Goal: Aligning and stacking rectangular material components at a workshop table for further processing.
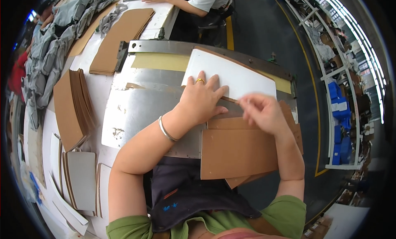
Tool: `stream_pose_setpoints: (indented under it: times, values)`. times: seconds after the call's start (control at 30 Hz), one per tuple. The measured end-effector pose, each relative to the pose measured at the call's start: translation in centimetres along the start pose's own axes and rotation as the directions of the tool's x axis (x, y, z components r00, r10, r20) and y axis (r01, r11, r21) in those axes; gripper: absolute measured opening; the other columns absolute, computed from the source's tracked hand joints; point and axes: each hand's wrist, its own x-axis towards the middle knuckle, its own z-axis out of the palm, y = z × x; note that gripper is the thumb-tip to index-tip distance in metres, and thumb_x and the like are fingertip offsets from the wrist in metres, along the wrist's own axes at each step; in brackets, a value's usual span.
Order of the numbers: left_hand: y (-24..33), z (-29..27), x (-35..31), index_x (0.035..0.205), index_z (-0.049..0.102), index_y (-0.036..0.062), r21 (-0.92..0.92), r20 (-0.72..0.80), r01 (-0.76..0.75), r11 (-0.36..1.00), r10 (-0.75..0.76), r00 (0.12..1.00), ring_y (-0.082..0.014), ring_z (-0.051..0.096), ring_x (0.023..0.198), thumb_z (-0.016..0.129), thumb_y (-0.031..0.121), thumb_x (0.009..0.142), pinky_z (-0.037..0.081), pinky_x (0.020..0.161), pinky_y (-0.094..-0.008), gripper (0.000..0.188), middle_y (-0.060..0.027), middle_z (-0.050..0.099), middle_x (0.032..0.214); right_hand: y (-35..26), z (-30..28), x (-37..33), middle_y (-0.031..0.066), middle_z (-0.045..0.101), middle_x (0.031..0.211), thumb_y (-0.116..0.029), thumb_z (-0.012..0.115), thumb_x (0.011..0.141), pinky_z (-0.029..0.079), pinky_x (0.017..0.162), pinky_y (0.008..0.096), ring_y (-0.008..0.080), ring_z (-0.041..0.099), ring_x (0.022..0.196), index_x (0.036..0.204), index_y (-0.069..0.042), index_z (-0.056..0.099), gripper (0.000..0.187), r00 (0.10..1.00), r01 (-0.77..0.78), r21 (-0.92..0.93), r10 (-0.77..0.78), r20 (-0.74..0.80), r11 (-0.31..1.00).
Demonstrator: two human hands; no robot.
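Observation:
A white-faced board [231, 74] with brown edges lies at a slant on the metal plate of a work fixture [136, 103]. My left hand [200, 98], with a ring and a bracelet, lies on the board's left part, fingers spread. At the board's near edge, a thin brown strip [231, 100] runs toward the fingertips of my right hand [262, 111]. That hand is slightly blurred, its fingers drawn together; what they hold, if anything, I cannot make out. Below it, several brown boards [239, 152] lie overlapping across the fixture's near right edge.
A metal bar [165, 46] crosses the fixture's far side. Brown board stacks [68, 111] and white boards [80, 179] stand on the left. Grey fabric pieces [49, 57] lie beyond. Another person's arm [185, 6] rests at the far table. Shelves with blue bins [340, 107] line the right.

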Motion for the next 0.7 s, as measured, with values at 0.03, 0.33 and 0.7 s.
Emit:
stream_pose_setpoints:
  times: [0.03, 0.33, 0.7]
  values:
    - [0.1, -0.9, 0.0, 0.130, 0.055, 0.0219, 0.001, 0.086, 0.043, 0.999, -0.043, 0.995, -0.0399, 0.050, 0.119, 0.067, 0.052, 0.080, 0.047, 0.090, -0.0450, 0.060, -0.0109, 0.052, 0.133, 0.5, -0.3, 1.2, 0.0119, 0.069, 0.092, -0.017, 0.060, 0.094, 0.052, 0.060, 0.0288, 0.0201, 0.066, 0.075, 0.119, -0.007, 0.063, 0.027, 0.946, 0.187, -0.230, -0.239, -0.221, 0.955]
    - [-0.7, -0.2, 1.1, 0.134, 0.054, 0.0238, 0.072, 0.052, 0.162, 0.984, -0.166, 0.985, -0.0465, 0.050, 0.117, 0.067, 0.043, 0.085, 0.048, 0.091, -0.0466, 0.054, -0.0133, 0.051, 0.134, 6.7, -1.7, 6.5, 0.0125, 0.045, 0.145, -0.036, 0.052, 0.096, 0.039, 0.102, 0.0498, 0.0335, 0.043, 0.132, 0.141, -0.019, 0.048, 0.048, 0.805, 0.057, -0.918, -0.562, -0.189, 0.391]
    - [-0.3, -0.4, 1.4, 0.143, 0.044, 0.0282, 0.142, 0.141, 0.185, 0.972, -0.205, 0.969, -0.0572, 0.040, 0.126, 0.057, 0.047, 0.091, 0.041, 0.099, -0.0577, 0.056, -0.0144, 0.041, 0.146, 7.0, -1.3, 7.2, 0.0079, 0.042, 0.149, -0.034, 0.047, 0.099, 0.032, 0.108, 0.0538, 0.0350, 0.037, 0.138, 0.141, -0.023, 0.048, 0.043, 0.766, 0.051, -0.883, -0.585, -0.265, 0.467]
